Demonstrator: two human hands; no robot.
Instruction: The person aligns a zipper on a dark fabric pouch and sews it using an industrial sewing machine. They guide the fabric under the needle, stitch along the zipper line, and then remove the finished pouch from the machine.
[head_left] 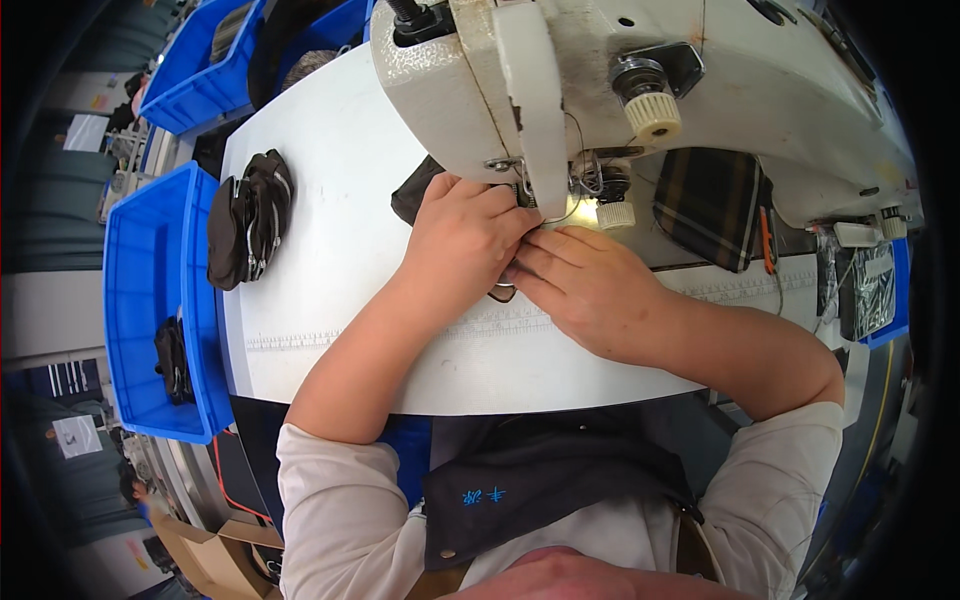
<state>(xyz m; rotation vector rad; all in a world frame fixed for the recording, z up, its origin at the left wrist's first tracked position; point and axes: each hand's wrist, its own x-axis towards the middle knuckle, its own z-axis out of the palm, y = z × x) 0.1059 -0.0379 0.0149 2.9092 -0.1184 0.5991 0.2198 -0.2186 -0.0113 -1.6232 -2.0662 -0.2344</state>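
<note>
Both my hands meet under the head of a white sewing machine (545, 110), close by its needle area, where a small lamp glows. My left hand (462, 238) has its fingers bent and pressed together on a dark fabric piece (411, 192), which sticks out to the left of it. My right hand (590, 290) touches the left one, its fingers closed on the near side of the same work. A small brown-edged bit shows below the fingertips. Most of the fabric and the needle tip are hidden by my hands and the machine.
On the white table (330, 240), a stack of dark zippered pouches (250, 220) lies at left. Blue bins (150, 215) stand beyond that edge, one with dark pieces inside. Right of the needle are a plaid fabric piece (706, 205) and orange-handled snips (767, 240). A printed ruler crosses the table.
</note>
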